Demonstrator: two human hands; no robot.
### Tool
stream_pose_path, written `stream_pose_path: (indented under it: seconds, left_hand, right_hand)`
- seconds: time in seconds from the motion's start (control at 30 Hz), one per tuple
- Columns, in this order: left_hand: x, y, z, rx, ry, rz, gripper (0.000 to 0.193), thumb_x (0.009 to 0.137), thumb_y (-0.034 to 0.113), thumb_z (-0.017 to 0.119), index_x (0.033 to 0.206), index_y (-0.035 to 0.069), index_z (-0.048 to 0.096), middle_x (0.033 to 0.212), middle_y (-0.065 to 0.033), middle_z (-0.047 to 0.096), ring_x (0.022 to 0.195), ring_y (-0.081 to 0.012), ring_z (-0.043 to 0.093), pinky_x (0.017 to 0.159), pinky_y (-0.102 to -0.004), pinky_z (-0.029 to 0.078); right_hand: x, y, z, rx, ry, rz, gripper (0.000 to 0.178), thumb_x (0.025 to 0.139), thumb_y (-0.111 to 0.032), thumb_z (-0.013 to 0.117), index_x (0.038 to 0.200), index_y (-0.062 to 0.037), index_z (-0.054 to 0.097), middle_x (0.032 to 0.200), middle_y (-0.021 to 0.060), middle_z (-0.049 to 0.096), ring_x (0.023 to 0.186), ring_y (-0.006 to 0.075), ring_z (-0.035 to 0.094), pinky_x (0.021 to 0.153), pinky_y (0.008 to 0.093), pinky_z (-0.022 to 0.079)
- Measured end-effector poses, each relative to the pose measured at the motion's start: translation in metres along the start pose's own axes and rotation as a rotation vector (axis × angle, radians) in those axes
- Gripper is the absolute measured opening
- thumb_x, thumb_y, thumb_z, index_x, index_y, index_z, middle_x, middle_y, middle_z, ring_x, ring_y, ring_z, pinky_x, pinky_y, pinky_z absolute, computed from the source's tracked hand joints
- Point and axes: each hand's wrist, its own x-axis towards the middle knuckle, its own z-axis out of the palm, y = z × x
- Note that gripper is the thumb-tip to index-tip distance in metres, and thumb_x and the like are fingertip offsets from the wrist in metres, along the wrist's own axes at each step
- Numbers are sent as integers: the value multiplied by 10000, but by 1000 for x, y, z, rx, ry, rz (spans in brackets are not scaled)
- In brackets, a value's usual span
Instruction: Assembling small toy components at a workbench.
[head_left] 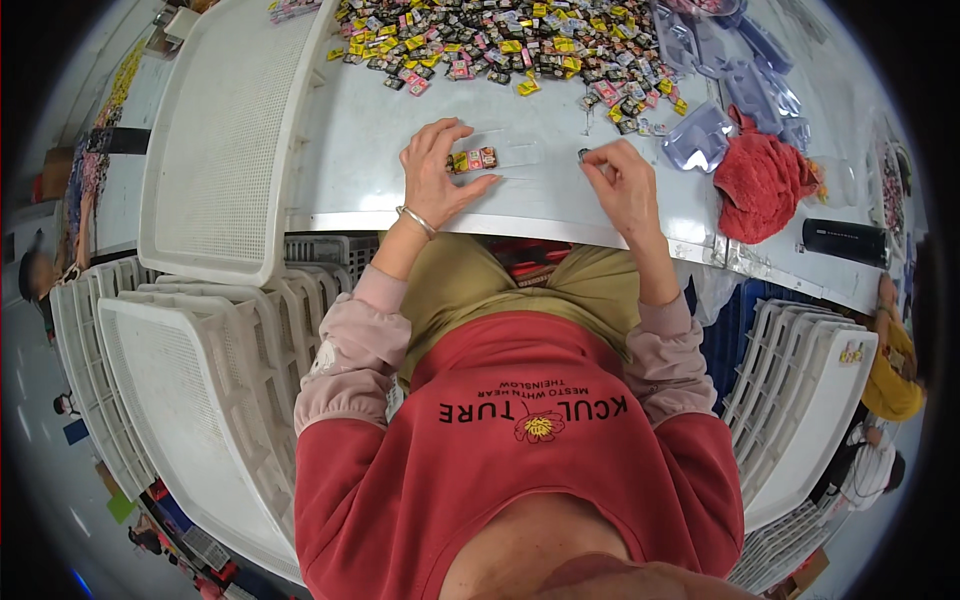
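My left hand [438,168] rests on the white table [360,170] with fingers spread, steadying a clear plastic blister tray [505,158] that holds three small coloured packets [473,159] at its left end. My right hand [620,180] hovers at the tray's right end and pinches a small dark packet [583,155] between thumb and fingertips. A large heap of small wrapped packets [500,45], yellow, pink and dark, lies farther back on the table.
A white perforated tray [220,130] lies at the left of the table, with more stacked below left [180,370] and right [800,400]. A red cloth [760,185], clear blister trays [740,90] and a black cylinder [845,240] sit at the right. Other people stand at both edges.
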Motion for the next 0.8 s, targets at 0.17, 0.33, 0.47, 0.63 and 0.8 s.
stream_pose_path:
  seconds: [0.17, 0.33, 0.47, 0.63, 0.8]
  left_hand:
    - [0, -4, 8, -57, 30, 26, 573, 598, 358, 835, 1089, 139, 637, 1261, -84, 519, 1181, -287, 461, 973, -429, 321]
    - [-1, -5, 8, 1, 10, 55, 420, 635, 318, 819, 981, 116, 692, 1284, -103, 531, 1174, -286, 491, 971, -422, 341]
    - [-4, -6, 9, -46, 14, 48, 379, 612, 280, 827, 931, 131, 686, 1287, -84, 512, 1219, -289, 446, 968, -432, 318]
    - [-4, -5, 8, -27, 12, 34, 378, 624, 296, 823, 945, 140, 700, 1292, -91, 519, 1206, -282, 464, 967, -423, 321]
    - [-3, -1, 10, 0, 23, 35, 386, 638, 313, 820, 971, 152, 709, 1293, -92, 525, 1192, -273, 482, 958, -410, 331]
  right_hand:
    - [50, -34, 34, 210, -144, -293, 231, 779, 6, 638, 1004, -41, 647, 919, 92, 637, 739, 236, 609, 632, 309, 489]
    - [59, -39, 68, -9, -328, -471, 292, 776, 4, 612, 1063, -47, 626, 954, 121, 636, 817, 319, 623, 674, 375, 501]
    - [63, -41, 66, 33, -388, -394, 217, 777, -28, 590, 985, -51, 648, 1004, 126, 651, 873, 334, 630, 728, 436, 511]
    - [67, -38, 59, -1, -472, -379, 172, 779, -36, 641, 950, -21, 653, 882, 129, 642, 733, 274, 635, 637, 364, 492]
    - [48, -33, 83, 177, -60, -154, 134, 797, -114, 705, 847, 6, 673, 772, 130, 654, 557, 198, 592, 532, 317, 469]
